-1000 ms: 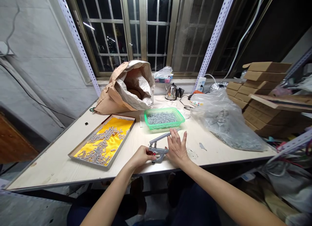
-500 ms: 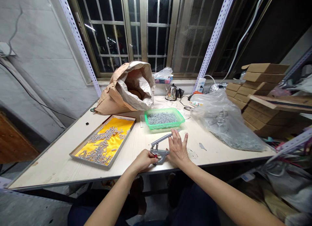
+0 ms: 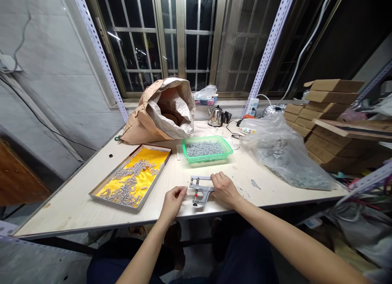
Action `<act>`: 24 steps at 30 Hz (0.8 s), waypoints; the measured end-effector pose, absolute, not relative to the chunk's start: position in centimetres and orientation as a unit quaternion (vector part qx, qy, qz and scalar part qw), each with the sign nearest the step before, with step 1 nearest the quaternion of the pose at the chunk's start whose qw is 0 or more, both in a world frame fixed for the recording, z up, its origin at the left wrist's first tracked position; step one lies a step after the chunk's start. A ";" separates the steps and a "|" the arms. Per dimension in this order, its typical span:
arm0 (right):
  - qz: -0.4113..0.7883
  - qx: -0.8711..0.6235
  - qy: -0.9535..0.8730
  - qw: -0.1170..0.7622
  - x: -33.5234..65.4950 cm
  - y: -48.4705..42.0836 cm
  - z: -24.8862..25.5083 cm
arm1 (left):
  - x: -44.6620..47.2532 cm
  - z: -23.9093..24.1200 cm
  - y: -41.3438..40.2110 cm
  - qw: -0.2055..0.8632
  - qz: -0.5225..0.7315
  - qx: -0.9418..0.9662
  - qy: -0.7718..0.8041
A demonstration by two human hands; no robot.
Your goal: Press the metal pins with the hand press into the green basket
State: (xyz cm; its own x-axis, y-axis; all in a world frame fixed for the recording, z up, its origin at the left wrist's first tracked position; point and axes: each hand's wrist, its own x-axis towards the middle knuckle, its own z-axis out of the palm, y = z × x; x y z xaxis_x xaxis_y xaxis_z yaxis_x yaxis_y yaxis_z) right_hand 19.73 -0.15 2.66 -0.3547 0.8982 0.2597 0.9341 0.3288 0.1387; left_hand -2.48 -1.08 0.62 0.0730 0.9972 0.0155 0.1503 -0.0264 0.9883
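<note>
Grey metal hand press (image 3: 200, 189) at the near edge of the pale wooden table (image 3: 76, 210), lever down.
I see my right hand (image 3: 224, 189) clamped over its lever. My left hand (image 3: 172, 200) is just beside it, fingers curled; I can't tell if it holds anything. Green plastic basket (image 3: 227, 151) is behind, yellow-lined metal tray (image 3: 98, 194) further left.
</note>
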 end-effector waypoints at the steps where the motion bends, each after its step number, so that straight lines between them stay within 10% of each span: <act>1: -0.121 -0.564 -0.816 0.052 19.6 0.1 2.5 | -2.6 0.5 -1.1 0.463 0.463 0.542 0.527; 24: -0.161 -0.637 -0.702 0.274 18.5 -1.5 1.4 | 0.9 2.3 -0.2 0.518 0.398 0.522 0.548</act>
State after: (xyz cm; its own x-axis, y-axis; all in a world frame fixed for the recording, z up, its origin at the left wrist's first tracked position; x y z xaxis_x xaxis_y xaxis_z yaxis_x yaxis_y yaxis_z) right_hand 18.55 -1.54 1.37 -0.0368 0.8064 0.5903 0.9830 0.1355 -0.1238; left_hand 0.92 -0.20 2.27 0.0821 0.9851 -0.1511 0.1601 0.1366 0.9776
